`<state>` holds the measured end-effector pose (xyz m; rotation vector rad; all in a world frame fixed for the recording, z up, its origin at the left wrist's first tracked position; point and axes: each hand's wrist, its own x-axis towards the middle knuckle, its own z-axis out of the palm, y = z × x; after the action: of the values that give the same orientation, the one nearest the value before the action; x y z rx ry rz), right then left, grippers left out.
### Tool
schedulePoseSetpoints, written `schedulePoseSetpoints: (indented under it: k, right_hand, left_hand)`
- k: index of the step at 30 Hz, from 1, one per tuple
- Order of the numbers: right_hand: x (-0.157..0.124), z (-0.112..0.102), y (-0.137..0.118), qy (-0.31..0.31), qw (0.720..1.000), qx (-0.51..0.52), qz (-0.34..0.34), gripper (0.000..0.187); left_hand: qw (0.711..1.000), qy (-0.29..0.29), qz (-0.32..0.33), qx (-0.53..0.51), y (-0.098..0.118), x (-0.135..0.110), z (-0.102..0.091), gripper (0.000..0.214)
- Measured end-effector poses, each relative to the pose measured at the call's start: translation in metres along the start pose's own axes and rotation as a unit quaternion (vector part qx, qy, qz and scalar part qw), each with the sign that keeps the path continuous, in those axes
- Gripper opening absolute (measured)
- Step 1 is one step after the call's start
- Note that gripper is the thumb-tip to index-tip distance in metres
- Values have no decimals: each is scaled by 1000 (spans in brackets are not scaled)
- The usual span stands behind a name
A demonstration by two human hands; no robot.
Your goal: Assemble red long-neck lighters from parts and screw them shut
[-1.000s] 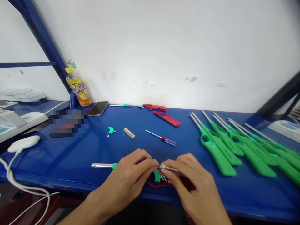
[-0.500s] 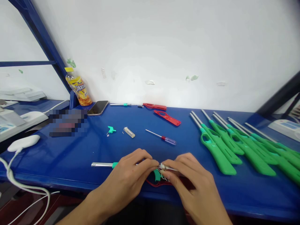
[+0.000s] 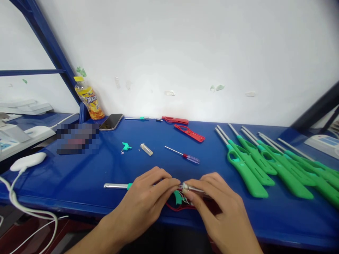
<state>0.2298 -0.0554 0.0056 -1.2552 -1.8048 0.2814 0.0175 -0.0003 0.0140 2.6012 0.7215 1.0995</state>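
Observation:
At the front edge of the table lies an opened red stick lighter (image 3: 176,208). Its metal tube (image 3: 116,186) points left, and its green trigger (image 3: 178,198) and some thin white wires show inside. My left hand (image 3: 152,192) is closed over the lighter's middle, thumb and forefinger pinched near the valve end of a clear fuel tank (image 3: 194,189). My right hand (image 3: 218,197) grips that tank between thumb and fingers, just above the red shell. Between the fingertips, the exact contact is partly hidden.
Beyond my hands lie a screwdriver (image 3: 182,154), another clear fuel tank (image 3: 146,149) and a green trigger piece (image 3: 126,146). Red shell halves (image 3: 189,132) rest farther back. Several green lighters (image 3: 247,173) cover the right side. A phone (image 3: 111,122) and drink bottle (image 3: 90,100) stand back left.
Very little differs. The fingertips of my right hand have shifted slightly at the tank's valve end, and the whole view has drifted by a few pixels.

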Motion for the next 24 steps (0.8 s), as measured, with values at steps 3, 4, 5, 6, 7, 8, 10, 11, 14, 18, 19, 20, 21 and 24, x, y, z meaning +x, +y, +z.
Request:
schedulePoseSetpoints:
  k: [3,4,5,6,7,8,10,11,14,18,19,20,21,24]
  right_hand:
    - [-1,-1,0,11,1000,10,21,12]
    - [-2,-1,0,15,999,12,27,12]
    - [-2,-1,0,20,999,14,31,12]
    - [-3,-1,0,23,999,13,32,11]
    - [-3,-1,1,25,999,13,31,11]
    - [-3,-1,2,27,999,13,29,11]
    - [-4,-1,3,27,999,15,22,11]
    - [-4,-1,4,25,999,16,19,12]
    - [-3,-1,6,17,1000,13,10,13]
    - [-1,0,5,21,1000,19,-2,15]
    - [0,1,5,26,999,24,-5,16]
    - [0,1,5,31,999,28,-9,16]
    - [0,1,5,34,999,31,-12,17]
    - [0,1,5,30,999,36,-17,18]
  left_hand:
    - [999,29,-12,-7,0,2,0,18]
    - [999,35,-19,-13,0,3,0,18]
    - [999,39,-25,-20,0,3,0,17]
    - [998,41,-30,-25,0,4,0,16]
    - [998,42,-34,-28,0,4,0,15]
    - [998,42,-35,-29,0,4,-1,15]
    - [998,41,-36,-31,0,4,-1,15]
    - [998,37,-36,-33,0,3,-1,16]
    - [999,27,-30,-35,0,2,-1,18]
    - [999,27,-15,-25,0,0,0,18]
    - [999,27,-12,-24,-1,0,0,18]
    - [999,27,-11,-25,-1,0,0,18]
    - [999,27,-10,-27,-1,0,0,18]
    - [999,24,-10,-37,0,1,-1,19]
